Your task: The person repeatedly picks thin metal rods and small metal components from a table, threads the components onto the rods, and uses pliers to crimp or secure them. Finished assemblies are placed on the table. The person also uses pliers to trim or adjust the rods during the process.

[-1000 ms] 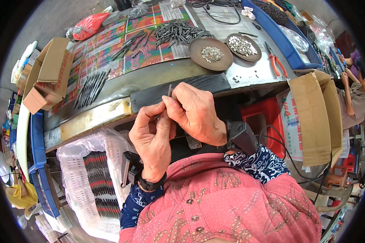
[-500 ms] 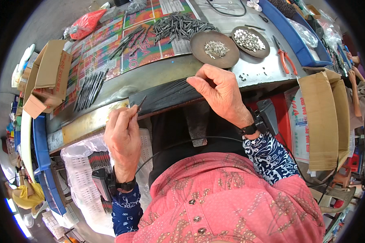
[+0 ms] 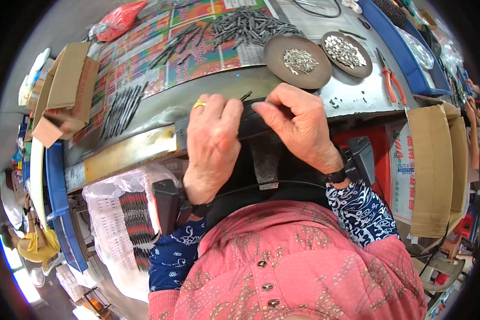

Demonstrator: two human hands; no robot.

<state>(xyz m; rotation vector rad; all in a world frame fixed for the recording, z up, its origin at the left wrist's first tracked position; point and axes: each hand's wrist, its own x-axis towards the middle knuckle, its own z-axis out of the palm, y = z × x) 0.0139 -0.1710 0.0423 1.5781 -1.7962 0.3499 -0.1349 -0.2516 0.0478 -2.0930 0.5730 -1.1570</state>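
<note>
My left hand (image 3: 213, 141), a ring on one finger, is closed over the black strip (image 3: 256, 124) at the bench's near edge. A thin black stick (image 3: 246, 96) pokes out past its fingers; most of it is hidden. Just to the right, my right hand (image 3: 303, 128) is in a pinch, thumb against curled finger. Whatever it pinches is too small or hidden to make out. Behind the right hand stands a round brown dish (image 3: 274, 64) with small silvery metal pins (image 3: 300, 61). A second dish (image 3: 361, 69) beside it holds small shiny round pieces (image 3: 344, 51).
A heap of black sticks (image 3: 253, 26) lies on printed sheets, with a row of black sticks (image 3: 124, 111) further left. Orange-handled pliers (image 3: 390, 85) rest at the right. Cardboard boxes (image 3: 61, 88) flank the bench; a blue tray (image 3: 397, 50) stands far right.
My left hand has moved right and forward, from the strip's left end to beside my right hand. My right hand stays in its pinch over the bench edge. The view has shifted slightly.
</note>
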